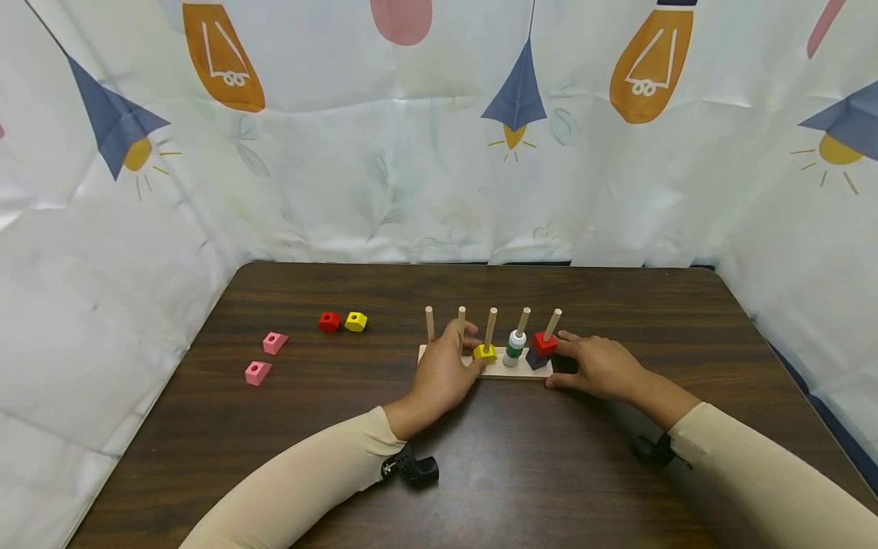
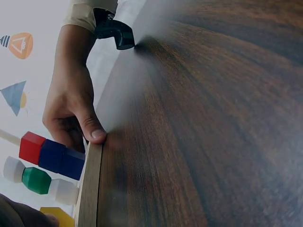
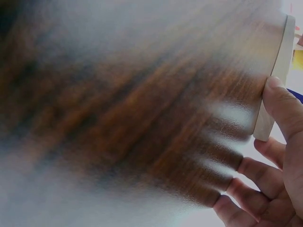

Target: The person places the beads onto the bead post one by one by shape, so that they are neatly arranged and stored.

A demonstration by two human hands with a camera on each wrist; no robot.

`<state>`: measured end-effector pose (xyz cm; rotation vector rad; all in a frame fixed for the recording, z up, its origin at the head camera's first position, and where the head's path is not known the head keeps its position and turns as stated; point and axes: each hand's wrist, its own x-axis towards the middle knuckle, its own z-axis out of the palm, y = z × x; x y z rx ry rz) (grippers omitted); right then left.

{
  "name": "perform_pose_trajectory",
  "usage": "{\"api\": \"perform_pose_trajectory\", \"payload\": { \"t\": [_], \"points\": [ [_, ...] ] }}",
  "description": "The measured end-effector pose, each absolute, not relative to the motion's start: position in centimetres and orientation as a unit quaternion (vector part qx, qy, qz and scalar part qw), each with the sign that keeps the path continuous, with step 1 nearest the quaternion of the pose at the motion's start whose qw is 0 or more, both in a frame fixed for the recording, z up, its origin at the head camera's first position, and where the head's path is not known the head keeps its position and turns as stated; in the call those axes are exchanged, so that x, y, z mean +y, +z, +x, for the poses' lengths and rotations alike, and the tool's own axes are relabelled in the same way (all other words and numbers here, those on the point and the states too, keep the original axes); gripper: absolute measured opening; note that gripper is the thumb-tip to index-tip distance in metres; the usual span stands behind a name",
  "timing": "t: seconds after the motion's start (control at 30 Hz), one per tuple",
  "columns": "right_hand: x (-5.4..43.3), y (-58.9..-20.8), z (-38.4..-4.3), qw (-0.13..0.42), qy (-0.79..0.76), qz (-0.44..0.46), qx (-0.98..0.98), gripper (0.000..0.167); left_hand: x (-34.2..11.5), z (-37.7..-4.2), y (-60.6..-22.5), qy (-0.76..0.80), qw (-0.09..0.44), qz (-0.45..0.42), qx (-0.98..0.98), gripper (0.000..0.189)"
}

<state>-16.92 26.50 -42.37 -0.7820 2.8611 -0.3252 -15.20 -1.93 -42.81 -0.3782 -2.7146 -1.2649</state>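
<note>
A pale wooden peg board (image 1: 507, 374) with several upright pegs lies on the table. My left hand (image 1: 442, 374) is over its left part, thumb and fingers pinching a yellow block (image 1: 485, 353) at the base of the middle peg. The left wrist view shows fingertips against that yellow block (image 2: 59, 215). My right hand (image 1: 600, 367) grips the board's right end, thumb on the front edge and fingers behind. Next to it, a red block (image 1: 545, 343) tops dark blue blocks (image 2: 61, 157) on the rightmost peg. A neighbouring peg carries white pieces around a green piece (image 2: 36, 180).
Left of the board lie a loose red block (image 1: 329, 322) and a loose yellow block (image 1: 356, 322). Farther left are two pink blocks, one behind (image 1: 275, 343) and one nearer (image 1: 257, 373). A patterned curtain (image 1: 411, 183) hangs beyond the brown table (image 1: 549, 473).
</note>
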Motion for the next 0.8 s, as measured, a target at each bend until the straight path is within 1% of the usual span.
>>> {"api": "perform_pose_trajectory", "payload": {
  "t": [0.13,0.37,0.43,0.57,0.67,0.73,0.8],
  "points": [
    [26.5,-42.4,-17.0,0.078,-0.108,-0.262,0.956,0.071,-2.1,-15.2,-42.8,-0.428,0.056,-0.133,-0.892,0.048],
    [26.5,-42.4,-17.0,0.082,-0.108,-0.259,0.956,0.072,-3.0,-14.7,-42.7,-0.435,0.040,-0.169,-0.884,0.071],
    [26.5,-42.4,-17.0,0.083,-0.109,-0.258,0.956,0.072,-3.5,-14.3,-42.4,-0.422,0.042,-0.177,-0.888,0.074],
    [26.5,-42.4,-17.0,0.081,-0.109,-0.259,0.956,0.072,-4.7,-13.6,-41.4,-0.408,0.045,-0.189,-0.892,0.074],
    [26.5,-42.3,-17.0,0.080,-0.109,-0.259,0.956,0.072,-5.8,-13.3,-40.5,-0.404,0.034,-0.203,-0.891,0.071],
    [26.5,-42.3,-16.9,0.080,-0.110,-0.259,0.956,0.071,-6.8,-13.2,-40.0,-0.401,0.020,-0.212,-0.891,0.065],
    [26.5,-42.3,-16.9,0.080,-0.111,-0.259,0.956,0.070,-7.8,-13.1,-39.4,-0.396,0.004,-0.218,-0.892,0.051]
  ]
}}
